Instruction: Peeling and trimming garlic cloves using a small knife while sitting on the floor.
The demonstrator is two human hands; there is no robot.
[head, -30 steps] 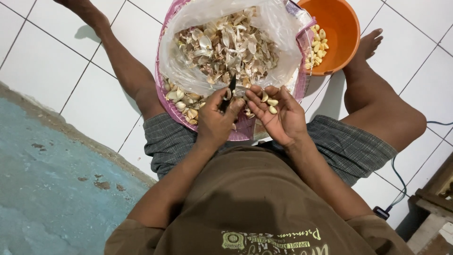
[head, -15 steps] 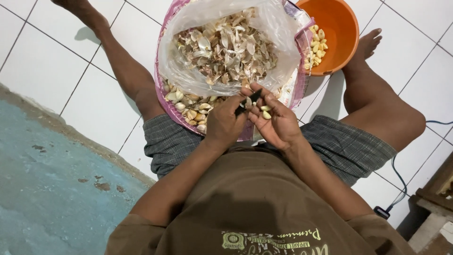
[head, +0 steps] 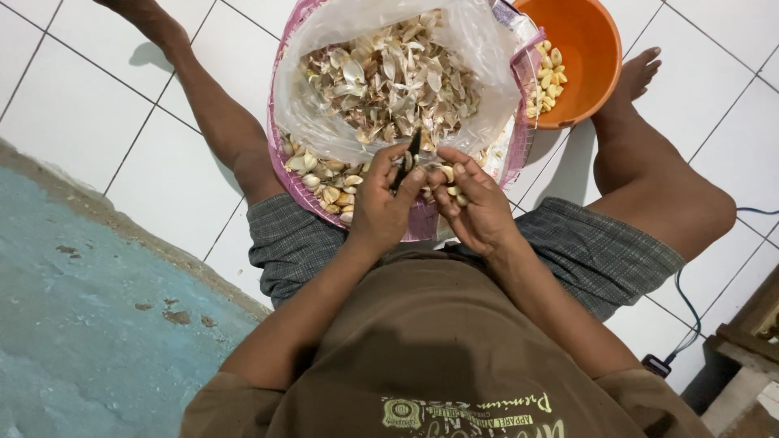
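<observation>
The small dark knife sits over the pink basket's near edge, long axis running up and away, tip toward the clear bag of garlic skins. Left hand is clamped around it; right hand cups garlic cloves. Orange bowl sits just right of it.
</observation>
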